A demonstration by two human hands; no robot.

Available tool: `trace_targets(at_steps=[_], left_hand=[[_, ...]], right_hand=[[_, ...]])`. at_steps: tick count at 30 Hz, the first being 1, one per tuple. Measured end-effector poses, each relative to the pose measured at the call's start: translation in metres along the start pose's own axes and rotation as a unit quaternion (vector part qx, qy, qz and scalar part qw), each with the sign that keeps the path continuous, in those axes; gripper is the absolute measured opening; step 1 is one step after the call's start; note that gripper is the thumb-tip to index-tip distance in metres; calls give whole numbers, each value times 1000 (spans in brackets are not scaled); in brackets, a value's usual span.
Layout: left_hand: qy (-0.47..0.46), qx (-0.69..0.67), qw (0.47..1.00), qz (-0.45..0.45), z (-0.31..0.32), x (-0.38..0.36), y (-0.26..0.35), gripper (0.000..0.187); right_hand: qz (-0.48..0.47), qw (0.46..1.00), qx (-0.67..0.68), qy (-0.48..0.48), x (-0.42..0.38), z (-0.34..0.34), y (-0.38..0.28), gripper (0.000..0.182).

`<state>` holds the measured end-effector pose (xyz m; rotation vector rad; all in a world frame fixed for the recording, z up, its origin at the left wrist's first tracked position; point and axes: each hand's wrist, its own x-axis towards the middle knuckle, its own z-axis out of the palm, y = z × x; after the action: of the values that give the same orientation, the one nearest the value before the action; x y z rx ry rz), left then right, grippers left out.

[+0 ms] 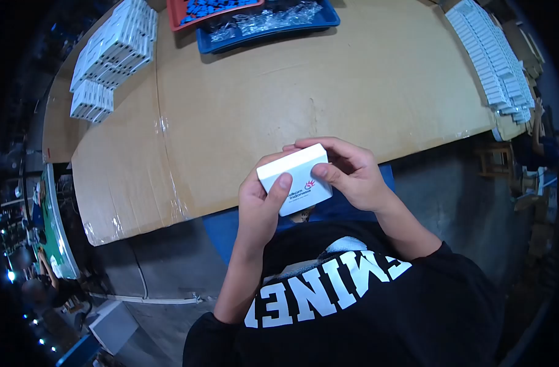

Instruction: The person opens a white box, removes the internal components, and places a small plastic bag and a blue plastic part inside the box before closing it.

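A small white box (304, 177) with a red logo and dark "Telkom Indonesia" lettering is held between both hands, close to my body over the table's near edge. My left hand (259, 196) grips its left side, thumb pressed on the printed face. On the right side, my right hand (351, 171) closes around it, its thumb on the face near the top right corner and its fingers behind. The fingertips at the back of the box are partly hidden.
Cardboard covers the table (242, 104). White boxes are stacked at far left (117, 49) and far right (490, 61). At the back, a red tray (180, 24) holds small blue pieces, and a blue tray (273, 38) holds clear plastic. Other people work at the sides.
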<state>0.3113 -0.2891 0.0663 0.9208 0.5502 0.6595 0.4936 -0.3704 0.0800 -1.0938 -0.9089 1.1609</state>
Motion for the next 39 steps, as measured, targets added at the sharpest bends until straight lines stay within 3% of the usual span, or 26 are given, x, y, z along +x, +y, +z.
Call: trace_targets(at_steps=[3, 10, 20, 22, 25, 27, 29, 31, 33, 35, 37, 39], left_hand=[[-31, 119, 991, 47, -2, -3, 2, 42], [-90, 164, 982, 34, -8, -8, 11, 34], [-98, 182, 978, 30, -15, -14, 13, 34], [-86, 177, 980, 32, -15, -11, 11, 36], [-25, 124, 991, 47, -15, -8, 1, 42], [46, -78, 993, 70, -7, -5, -5, 46], [52, -105, 990, 80, -7, -5, -9, 48], [105, -127, 985, 57, -9, -6, -13, 52], [116, -80, 989, 48, -16, 0, -11, 61], [90, 153, 968, 179, -23, 4, -9, 70], [76, 110, 978, 161, -18, 3, 1, 70], [-44, 169, 982, 68, -13, 4, 9, 59]], right_hand=[[57, 997, 9, -49, -2, -13, -8, 39], [41, 991, 53, -116, 5, -21, -16, 37], [34, 992, 61, -103, 4, -11, -17, 41], [67, 994, 47, -76, 4, -5, -22, 41], [38, 997, 71, -7, 8, 5, -12, 41], [27, 999, 5, -17, 8, 5, -5, 41], [14, 996, 83, -9, 4, 4, 19, 40], [5, 997, 76, 15, 2, 1, 20, 41], [-25, 997, 62, 24, 5, -9, 17, 42], [-42, 999, 14, 23, 8, -13, 7, 48], [-1, 998, -63, 0, 11, -12, -6, 56], [-3, 998, -65, -20, 12, -9, -2, 62]])
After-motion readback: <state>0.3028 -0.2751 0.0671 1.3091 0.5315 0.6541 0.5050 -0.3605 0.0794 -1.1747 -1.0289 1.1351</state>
